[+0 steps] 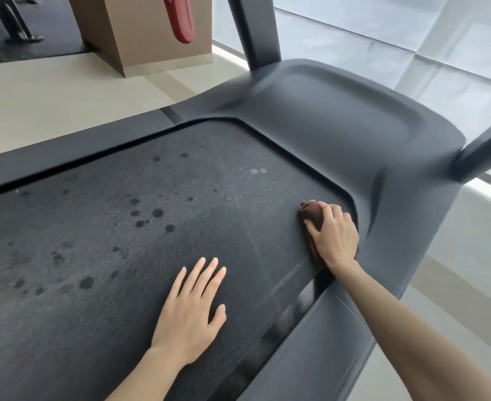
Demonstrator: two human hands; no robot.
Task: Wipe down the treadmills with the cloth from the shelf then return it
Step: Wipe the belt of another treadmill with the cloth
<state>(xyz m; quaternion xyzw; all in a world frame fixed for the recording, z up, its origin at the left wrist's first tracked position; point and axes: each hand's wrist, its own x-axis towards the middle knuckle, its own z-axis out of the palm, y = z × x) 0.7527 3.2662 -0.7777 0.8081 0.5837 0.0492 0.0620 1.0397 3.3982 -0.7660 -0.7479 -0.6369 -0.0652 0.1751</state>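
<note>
A crumpled dark brown cloth [313, 214] is pressed onto the dark grey textured treadmill belt [117, 261] at its far right corner, just beside the curved edge of the smooth grey plastic motor cover [339, 117]. The cloth is gripped by the right hand [336, 237], whose fingers [329, 211] are curled over the top of the bundle, the thumb being laid against its near side (much of the cloth is hidden beneath the palm). The left hand [190, 316] is laid flat on the belt, nearer the camera and well apart from the cloth; its fingers [206, 274] are held straight and slightly spread, and nothing is held by them. Dark wet-looking spots [157, 212] are scattered across the middle and left of the belt. The belt is bordered by a grey side rail [328, 348] on the right, beneath the right forearm. Two dark grey uprights are seen rising from the motor cover, one at its far left corner [256, 30] and one at its right [487, 151]. Beyond the treadmill, a tan angular block [146, 39] is stood on the pale beige floor [36, 94], and a red elongated object [182, 21] is seen against its face; what that object is cannot be told.
</note>
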